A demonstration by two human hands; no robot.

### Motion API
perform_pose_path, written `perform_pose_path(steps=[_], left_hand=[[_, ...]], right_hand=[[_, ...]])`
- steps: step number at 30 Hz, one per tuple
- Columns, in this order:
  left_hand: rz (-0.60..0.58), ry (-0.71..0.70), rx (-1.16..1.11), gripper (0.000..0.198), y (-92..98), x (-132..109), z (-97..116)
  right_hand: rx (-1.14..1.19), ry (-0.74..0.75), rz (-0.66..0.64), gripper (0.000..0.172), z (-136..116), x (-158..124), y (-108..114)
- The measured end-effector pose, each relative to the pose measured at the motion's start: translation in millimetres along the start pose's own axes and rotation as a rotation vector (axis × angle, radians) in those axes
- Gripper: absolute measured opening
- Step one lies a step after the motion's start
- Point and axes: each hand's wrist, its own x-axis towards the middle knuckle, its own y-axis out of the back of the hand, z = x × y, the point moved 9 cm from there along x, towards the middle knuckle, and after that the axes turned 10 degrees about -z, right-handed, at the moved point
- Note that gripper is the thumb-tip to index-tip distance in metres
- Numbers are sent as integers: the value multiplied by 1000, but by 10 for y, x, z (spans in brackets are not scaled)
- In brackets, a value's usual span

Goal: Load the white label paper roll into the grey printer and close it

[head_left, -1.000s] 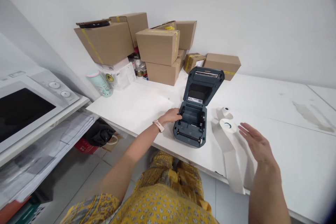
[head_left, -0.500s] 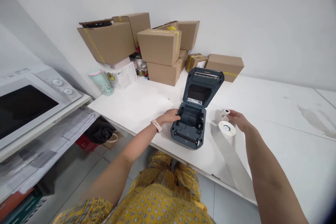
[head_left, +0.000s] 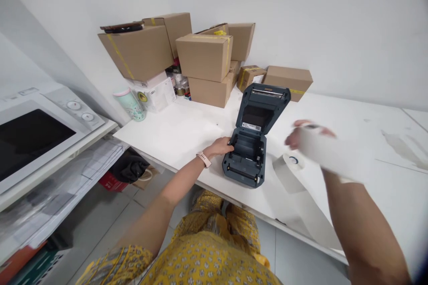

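A dark grey label printer (head_left: 245, 160) stands on the white table with its lid (head_left: 262, 104) raised and its inner bay exposed. My left hand (head_left: 221, 146) grips the printer's left side, thumb over the edge of the bay. To the right of the printer, my right hand (head_left: 297, 136) is lifted above the table and smeared by motion. It holds a small white paper roll (head_left: 314, 140), with a blurred length of white paper trailing from it across my wrist. Below that hand lies a larger label roll (head_left: 294, 160), its blue-ringed core facing up and a loose strip (head_left: 312, 213) running to the table's front edge.
Cardboard boxes (head_left: 203, 58) are stacked at the back left, and a smaller box (head_left: 287, 79) sits behind the printer. A mint-green tumbler (head_left: 130, 104) stands near the table's left end. On the far left is a white microwave (head_left: 43, 120) on a shelf.
My right hand has lifted the small roll up and to the right, and white paper now trails from it. The left hand stays on the printer. The view has shifted slightly.
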Motion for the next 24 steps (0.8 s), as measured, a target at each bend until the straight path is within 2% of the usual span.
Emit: perform_pose_path(steps=[1,2,3,4,7,10,14,17,19,24], left_hand=[[-10,-21,26,29,-14,11,0],[-15,-29,48,30,-26,19,-8],[-15,-24,60,31,-32,25,-24],[-17,-9,66,31,-38,27,-43],[-10,53,61,29,-38,12,-84],[21,98,57,26,-16,-28,-87],[71,140,31,31,-45,-98,-96],[257,212,-12,54,-2,-215,-131],[371,227,-28,60,20,-300,-113],[440,118,-13,40,23,-374,36]], right_hand=[[119,8,-248,61,-158,56,-350],[203,2,-438,58,-294,87,-661],[244,-2,-563,56,-398,121,-914],[215,1,-606,52,-460,181,-1090],[-79,19,-553,38,-438,385,-1384],[-319,29,-525,32,-311,455,-1537],[-397,14,-496,33,-217,424,-1595],[-430,11,-463,31,-217,412,-1597],[-448,13,-450,29,-226,416,-1604],[-470,46,-451,28,-260,391,-1649]])
